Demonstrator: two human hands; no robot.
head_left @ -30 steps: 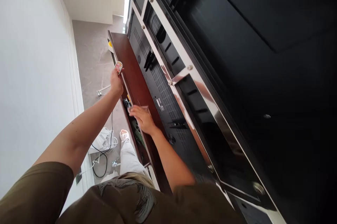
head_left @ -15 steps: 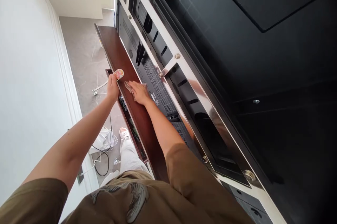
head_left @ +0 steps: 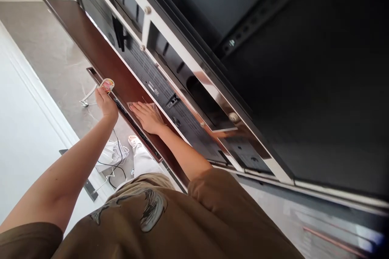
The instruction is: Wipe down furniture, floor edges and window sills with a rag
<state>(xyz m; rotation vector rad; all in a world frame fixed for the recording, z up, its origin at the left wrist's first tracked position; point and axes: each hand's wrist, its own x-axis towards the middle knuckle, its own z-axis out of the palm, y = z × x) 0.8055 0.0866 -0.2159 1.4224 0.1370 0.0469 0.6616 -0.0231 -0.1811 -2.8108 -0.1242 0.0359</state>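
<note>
Right hand (head_left: 148,117) first: fingers out straight, lying close together, palm down on a thin pale cloth (head_left: 157,111) that pokes out past the fingertips and along the far side of the hand. Nothing pinched there; the cloth is flat between hand and the dark red-brown shelf (head_left: 91,44). Across to the left hand (head_left: 106,105), and those fingers are closed on the near end of a small oval item (head_left: 107,85), pale-rimmed with a pink and yellow face, right at the shelf's front edge. What that item is, I can't fairly call; it's too small from here.

This looks like a wiping step, and the way to do it well, I'd say, is whole-palm pressure, the cloth kept spread, and long passes along the board running into the back edge. The left hand does best keeping that oval item clear of the cloth's path.

Outward now: below the front edge an open drawer (head_left: 93,73) shows, so any dust is better drawn away from that side. Behind the shelf rises a black panel with a shiny metal frame (head_left: 182,101); knuckles should mind it. Down on the floor, cables (head_left: 117,161) lie near the person's sandalled foot (head_left: 132,140): steady footing, please.
</note>
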